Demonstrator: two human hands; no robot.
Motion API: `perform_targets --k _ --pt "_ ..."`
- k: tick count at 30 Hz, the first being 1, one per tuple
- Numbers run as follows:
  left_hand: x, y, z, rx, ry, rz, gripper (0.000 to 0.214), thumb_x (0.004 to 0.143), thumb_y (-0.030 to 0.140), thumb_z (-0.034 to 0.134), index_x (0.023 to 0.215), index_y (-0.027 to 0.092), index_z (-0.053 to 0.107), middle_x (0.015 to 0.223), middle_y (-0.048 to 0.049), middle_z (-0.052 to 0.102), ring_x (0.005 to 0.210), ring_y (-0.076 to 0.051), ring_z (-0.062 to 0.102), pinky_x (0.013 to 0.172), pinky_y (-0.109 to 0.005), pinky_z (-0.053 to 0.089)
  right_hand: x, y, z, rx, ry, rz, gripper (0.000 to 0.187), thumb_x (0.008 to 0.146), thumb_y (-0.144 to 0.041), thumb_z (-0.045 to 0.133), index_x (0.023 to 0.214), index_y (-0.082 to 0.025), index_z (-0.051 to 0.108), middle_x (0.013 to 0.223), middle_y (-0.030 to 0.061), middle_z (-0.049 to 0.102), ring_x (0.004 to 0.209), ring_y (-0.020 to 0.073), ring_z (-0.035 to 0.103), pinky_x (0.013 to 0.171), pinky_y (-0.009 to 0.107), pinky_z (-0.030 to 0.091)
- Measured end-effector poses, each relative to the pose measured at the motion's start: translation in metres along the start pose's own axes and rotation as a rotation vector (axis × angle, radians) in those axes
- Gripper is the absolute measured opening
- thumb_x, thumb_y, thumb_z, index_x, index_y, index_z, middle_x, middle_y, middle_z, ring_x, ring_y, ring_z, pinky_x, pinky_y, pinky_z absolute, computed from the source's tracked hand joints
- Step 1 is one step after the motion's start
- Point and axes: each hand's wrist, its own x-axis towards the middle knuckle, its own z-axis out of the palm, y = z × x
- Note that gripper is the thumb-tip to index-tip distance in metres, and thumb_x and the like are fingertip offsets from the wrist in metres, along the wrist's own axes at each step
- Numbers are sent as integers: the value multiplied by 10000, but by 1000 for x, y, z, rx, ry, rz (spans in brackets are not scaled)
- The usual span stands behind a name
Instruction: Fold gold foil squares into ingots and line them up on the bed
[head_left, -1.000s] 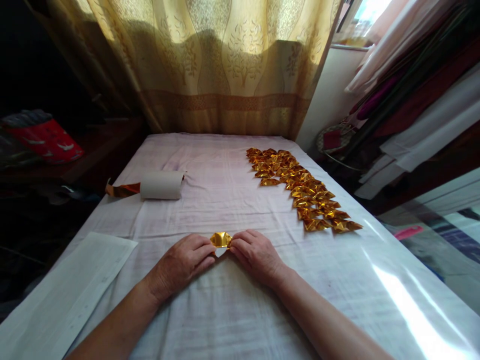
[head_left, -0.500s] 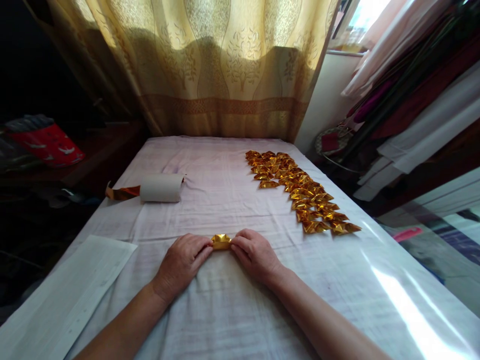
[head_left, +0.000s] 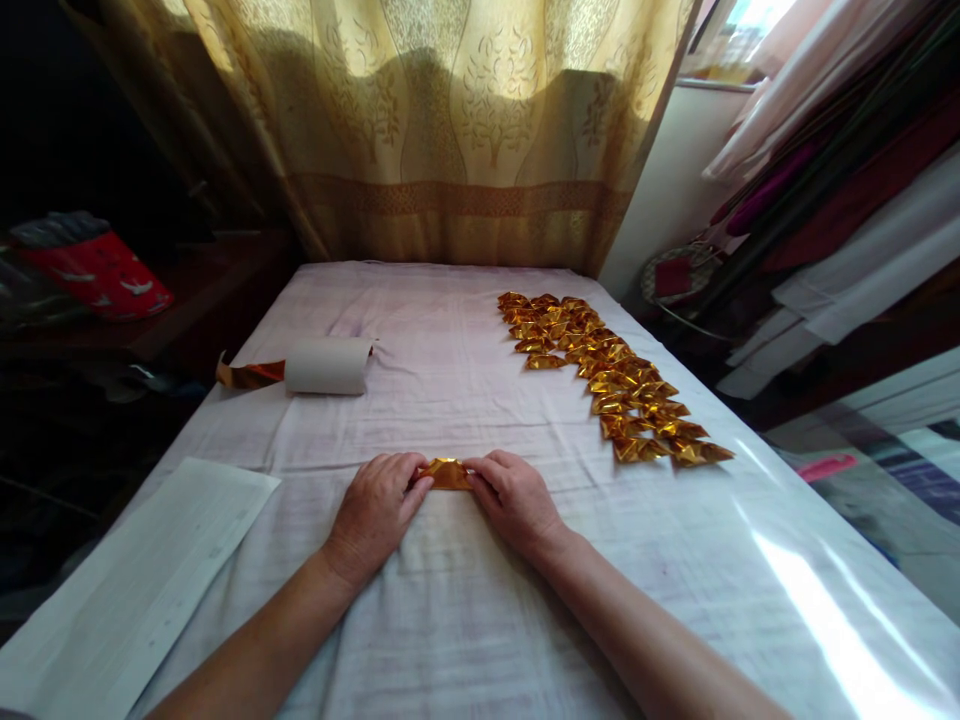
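Observation:
A small folded piece of gold foil paper [head_left: 447,473] lies on the white cloth-covered table [head_left: 465,600] between my hands. My left hand [head_left: 377,505] pinches its left end, fingers closed. My right hand [head_left: 512,497] pinches its right end in the same way. Both hands rest on the cloth. Further back on the right, several finished gold foil pieces [head_left: 607,377] lie in a long overlapping row.
A roll of foil paper [head_left: 324,365] with a gold tail lies at the left of the table. White paper sheets [head_left: 142,570] sit at the near left corner. A patterned curtain [head_left: 450,130] hangs behind. Stacked fabrics [head_left: 840,200] fill the right side; a red bag [head_left: 105,275] sits at the left.
The gold piece has gone from a raised, puffed shape to a flatter, wider one under my fingers. Both hands stay at its two ends.

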Motion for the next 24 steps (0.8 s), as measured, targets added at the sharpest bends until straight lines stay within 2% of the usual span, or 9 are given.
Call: perform_targets --k 8,12,16,18,20,22,24 --pt "3 -1 2 18 20 -37 81 938 226 511 965 201 583 891 -25 665 807 -185 636 765 -325 498 0 -4 1 -73 15 22 260 914 -163 539 1152 -188 642 899 63 683 831 198 632 762 295 492" --pt "4 -2 1 47 -33 -33 119 941 213 515 970 210 630 891 -25 658 815 -184 630 773 -322 491 1 -5 2 -77 16 41 261 915 -151 512 1140 -169 643 926 82 675 838 208 636 767 313 512" --pt "4 0 -1 90 -77 16 232 935 187 533 1090 265 688 945 -32 653 829 -182 618 749 -314 478 -1 -10 1 -88 53 3 288 959 -173 462 1172 -171 656 1121 125 688 1013 225 632 890 348 503" --pt "4 1 -2 106 -78 25 256 932 190 546 1120 281 694 964 -34 653 835 -182 612 744 -311 473 -2 -16 1 -119 20 -55 336 978 -217 459 1268 -178 623 1318 139 626 1210 251 562 1010 404 446" --pt "5 3 -3 113 -86 23 248 934 199 552 1119 278 698 964 -34 656 840 -182 609 749 -313 472 -2 -23 0 -150 -84 -110 421 982 -286 479 1384 -177 544 1472 131 507 1378 274 424 1126 469 334" --pt "5 4 -3 122 -98 13 241 935 198 553 1117 266 696 969 -35 661 846 -186 610 759 -319 473 -2 -31 0 -163 -203 -116 515 982 -361 490 1459 -172 460 1537 119 420 1450 283 321 1189 511 220" --pt "5 5 -3 130 -115 5 248 932 189 555 1128 258 691 981 -39 664 859 -191 613 770 -325 475 -2 -36 -1 -165 -271 -84 565 985 -418 479 1493 -178 411 1561 109 374 1472 289 277 1205 543 158"
